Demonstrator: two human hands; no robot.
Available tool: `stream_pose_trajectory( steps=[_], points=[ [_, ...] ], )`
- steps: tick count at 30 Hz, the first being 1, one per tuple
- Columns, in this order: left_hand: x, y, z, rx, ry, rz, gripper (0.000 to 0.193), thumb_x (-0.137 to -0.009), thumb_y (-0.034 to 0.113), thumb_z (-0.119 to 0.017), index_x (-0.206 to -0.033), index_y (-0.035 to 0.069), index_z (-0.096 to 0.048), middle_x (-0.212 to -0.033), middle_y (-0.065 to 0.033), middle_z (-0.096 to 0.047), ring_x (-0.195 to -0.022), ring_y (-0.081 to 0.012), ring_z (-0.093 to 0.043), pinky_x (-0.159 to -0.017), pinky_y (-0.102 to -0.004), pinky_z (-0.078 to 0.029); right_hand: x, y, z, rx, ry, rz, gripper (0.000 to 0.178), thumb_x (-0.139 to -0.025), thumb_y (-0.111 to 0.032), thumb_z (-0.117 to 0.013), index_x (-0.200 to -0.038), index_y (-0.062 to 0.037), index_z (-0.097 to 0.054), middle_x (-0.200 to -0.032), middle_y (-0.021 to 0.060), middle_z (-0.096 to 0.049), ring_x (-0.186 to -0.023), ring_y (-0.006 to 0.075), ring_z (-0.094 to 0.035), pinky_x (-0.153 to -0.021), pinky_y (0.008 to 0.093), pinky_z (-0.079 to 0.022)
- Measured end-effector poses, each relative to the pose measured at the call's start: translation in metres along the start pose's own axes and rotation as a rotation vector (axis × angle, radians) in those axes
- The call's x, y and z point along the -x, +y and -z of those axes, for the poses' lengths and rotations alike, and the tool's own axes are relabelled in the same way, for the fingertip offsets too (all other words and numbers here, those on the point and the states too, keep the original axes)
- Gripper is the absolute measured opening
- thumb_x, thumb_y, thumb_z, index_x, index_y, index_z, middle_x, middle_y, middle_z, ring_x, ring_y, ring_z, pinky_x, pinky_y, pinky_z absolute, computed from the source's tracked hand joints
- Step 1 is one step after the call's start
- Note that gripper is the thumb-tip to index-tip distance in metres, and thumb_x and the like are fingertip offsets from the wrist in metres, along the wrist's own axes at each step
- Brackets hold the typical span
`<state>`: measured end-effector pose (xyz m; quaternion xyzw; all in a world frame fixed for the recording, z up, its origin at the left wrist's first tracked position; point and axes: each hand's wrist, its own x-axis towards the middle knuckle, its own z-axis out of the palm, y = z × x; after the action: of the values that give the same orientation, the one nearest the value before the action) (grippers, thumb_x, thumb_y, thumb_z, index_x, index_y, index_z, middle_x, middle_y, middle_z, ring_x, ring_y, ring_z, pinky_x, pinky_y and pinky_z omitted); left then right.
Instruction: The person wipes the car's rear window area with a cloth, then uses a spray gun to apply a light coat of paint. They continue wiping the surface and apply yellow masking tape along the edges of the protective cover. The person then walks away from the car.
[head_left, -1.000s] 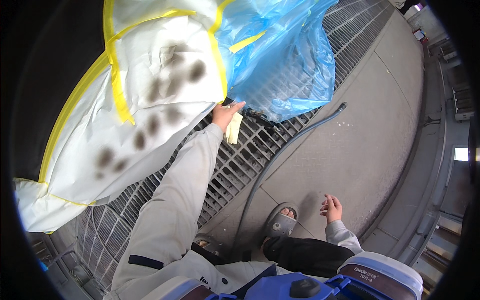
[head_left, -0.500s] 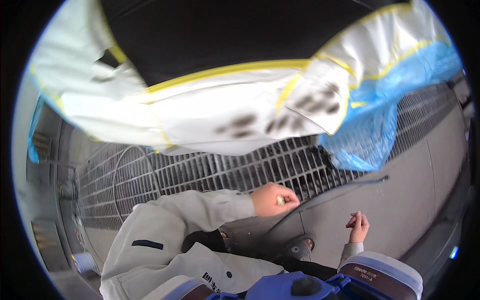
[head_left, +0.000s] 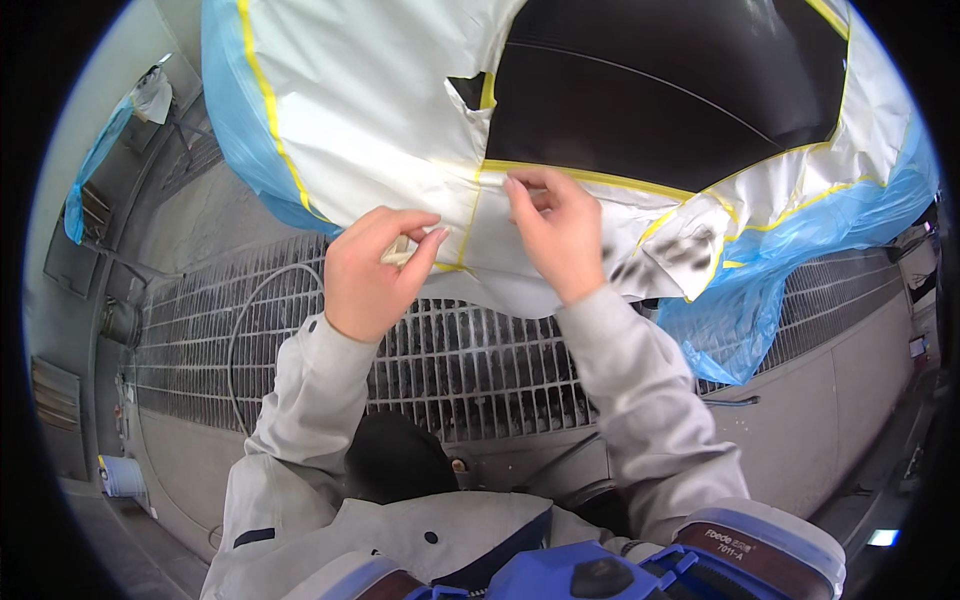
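Note:
My left hand (head_left: pixel 375 270) has its fingers curled round a crumpled cream-coloured scrap (head_left: pixel 398 250). Its thumb and forefinger hang over the white masking sheet (head_left: pixel 370 130). My right hand (head_left: pixel 560 230) is closed in a pinch at the yellow tape (head_left: pixel 600 180) along the near edge of a glossy black panel (head_left: pixel 640 110). Anything between those fingertips is too small to make out. Beyond my left hand, the sheet has a torn hole beside the panel's left corner. Dark smudges mark the sheet to the right of my right hand.
Blue plastic film (head_left: pixel 735 310) hangs from the covered body at the right and wraps its left side. A floor grating (head_left: pixel 480 370) runs beneath, with a thin hose (head_left: pixel 240 350) looped across it. A white bucket (head_left: pixel 122 477) stands at the far left.
Both hands have risen from low near my body to the sheet and tape. The scrap has stayed in my left hand. My view has turned left, so the panel now appears further right.

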<state>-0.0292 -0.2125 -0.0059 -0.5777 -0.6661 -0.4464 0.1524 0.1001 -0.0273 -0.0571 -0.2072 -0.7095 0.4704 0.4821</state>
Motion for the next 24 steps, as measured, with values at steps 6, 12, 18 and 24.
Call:
stream_pose_trajectory(
  steps=[6, 12, 18, 24],
  points=[
    [0.041, 0.003, 0.035, 0.045, -0.069, 0.107, 0.014, -0.088, 0.002, -0.085, -0.102, 0.003, -0.081, -0.085, -0.0112, -0.076, -0.076, -0.0252, -0.075, -0.071, -0.034, -0.057, -0.011, 0.002, -0.044, 0.022, 0.169, -0.11, 0.025, -0.097, -0.018, -0.085, -0.108, 0.0038, -0.081, -0.093, 0.0102, -0.082, -0.062, 0.0117, -0.071, -0.058, 0.0274, -0.057],
    [0.049, 0.009, 0.056, 0.031, -0.08, 0.018, 0.015, -0.084, -0.003, -0.086, -0.097, 0.002, -0.08, -0.085, -0.0109, -0.077, -0.073, -0.0268, -0.073, -0.068, -0.0345, -0.056, -0.015, -0.005, -0.055, 0.049, 0.26, -0.173, 0.023, -0.092, -0.022, -0.088, -0.099, -0.0007, -0.083, -0.09, 0.0089, -0.083, -0.074, 0.0201, -0.077, -0.07, 0.033, -0.059],
    [0.009, 0.019, 0.076, -0.046, -0.117, -0.216, 0.019, -0.082, -0.005, -0.086, -0.097, 0.004, -0.079, -0.083, -0.01, -0.075, -0.072, -0.028, -0.071, -0.065, -0.0365, -0.055, -0.015, -0.017, -0.061, 0.085, 0.348, -0.167, 0.022, -0.091, -0.024, -0.088, -0.096, -0.0024, -0.083, -0.085, 0.008, -0.082, -0.074, 0.0185, -0.076, -0.07, 0.0342, -0.058],
    [-0.057, 0.032, 0.069, -0.21, -0.206, -0.448, 0.015, -0.084, 0.006, -0.086, -0.096, 0.01, -0.079, -0.079, -0.0066, -0.071, -0.072, -0.0269, -0.071, -0.064, -0.0392, -0.055, -0.019, -0.018, -0.056, 0.206, 0.271, -0.155, 0.02, -0.09, -0.025, -0.085, -0.092, -0.0059, -0.083, -0.08, 0.0061, -0.079, -0.07, 0.0208, -0.073, -0.07, 0.0341, -0.057]
  ],
)
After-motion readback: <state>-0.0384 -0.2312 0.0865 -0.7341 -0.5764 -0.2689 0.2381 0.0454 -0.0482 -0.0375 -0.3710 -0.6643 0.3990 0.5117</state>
